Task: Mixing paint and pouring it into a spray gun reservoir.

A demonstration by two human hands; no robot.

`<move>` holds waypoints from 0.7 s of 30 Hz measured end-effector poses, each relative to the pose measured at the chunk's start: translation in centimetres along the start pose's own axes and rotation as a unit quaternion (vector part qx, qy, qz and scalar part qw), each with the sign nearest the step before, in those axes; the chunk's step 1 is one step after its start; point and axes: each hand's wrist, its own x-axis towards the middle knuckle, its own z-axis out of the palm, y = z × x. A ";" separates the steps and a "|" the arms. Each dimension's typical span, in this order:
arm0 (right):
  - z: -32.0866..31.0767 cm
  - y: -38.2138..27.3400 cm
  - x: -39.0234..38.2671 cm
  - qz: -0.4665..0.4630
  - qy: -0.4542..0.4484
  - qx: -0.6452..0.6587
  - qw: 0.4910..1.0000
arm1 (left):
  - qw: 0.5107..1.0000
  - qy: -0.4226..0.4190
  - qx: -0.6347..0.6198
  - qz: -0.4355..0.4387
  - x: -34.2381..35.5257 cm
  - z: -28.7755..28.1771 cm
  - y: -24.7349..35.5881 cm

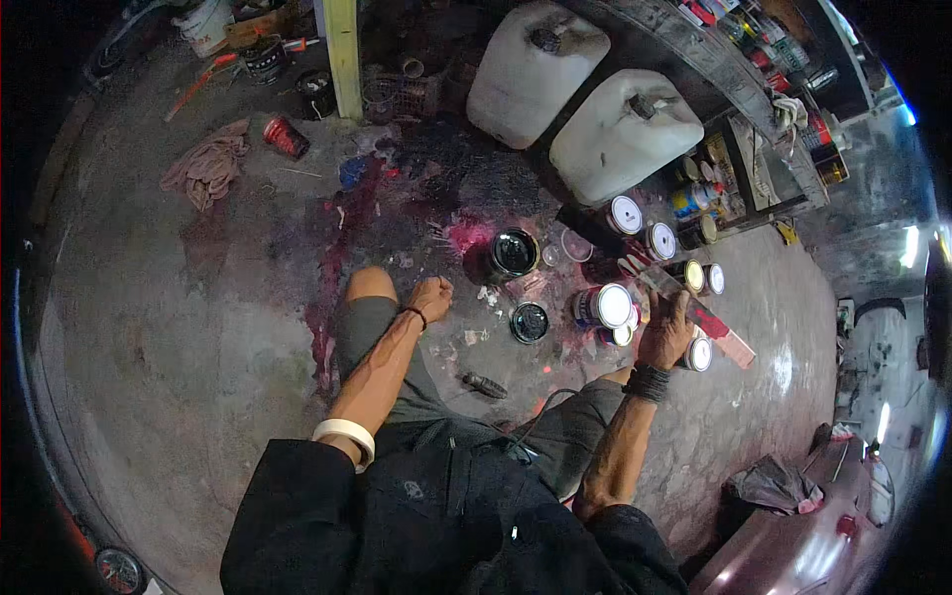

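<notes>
Right hand [662,332] closed around a flat red-stained stick [694,312] beside small paint cans [605,305]; left hand [431,297] in loose fist, empty, near open black can [513,253].

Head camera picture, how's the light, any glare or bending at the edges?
Head view: dim overall, corners black from the fisheye rim; the shelf edge bows near the rim. Glare whitens the can lids beside the right hand and streaks the far right. The left hand, a fist near the knee, is evenly lit and sharp.
</notes>
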 end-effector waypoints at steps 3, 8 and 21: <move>1.0 -2.2 0.3 -0.104 0.011 -0.215 0.971 | 1.000 -0.002 -0.007 0.002 0.2 0.1 -0.3; 2.3 -4.6 0.0 -0.056 -0.012 -0.038 0.998 | 1.000 0.007 -0.012 -0.005 0.1 0.1 -0.1; 5.3 -2.4 -1.7 -0.071 -0.065 -0.130 0.987 | 0.999 -0.007 -0.047 0.005 0.0 0.0 0.0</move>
